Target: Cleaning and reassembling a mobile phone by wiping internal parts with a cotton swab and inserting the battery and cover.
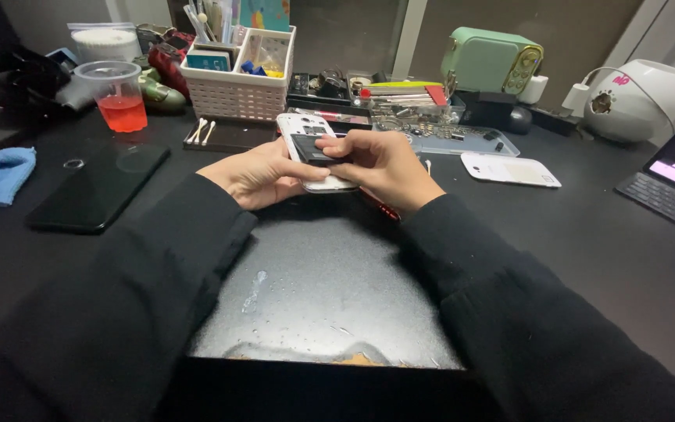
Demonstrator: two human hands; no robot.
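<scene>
Seen from the head camera, both black-sleeved arms meet over a dark, speckled work mat [330, 281] on a black desk [587, 234]. The left hand [255, 173] cups a white smartphone with its back cover removed [310, 148] from below, fingers curled around its edge. The right hand [384, 164] pinches a flat black rectangular battery [312, 148] against the phone's open back, thumb and forefinger pressed together on it. The phone sits above the mat's far edge, between the two hands. The white plastic back cover [511, 169] lies well apart to the right. A black glass-faced slab phone [99, 186] rests to the left, near a clear plastic cup of red liquid [119, 98] and a white lattice organiser basket [236, 86].
</scene>
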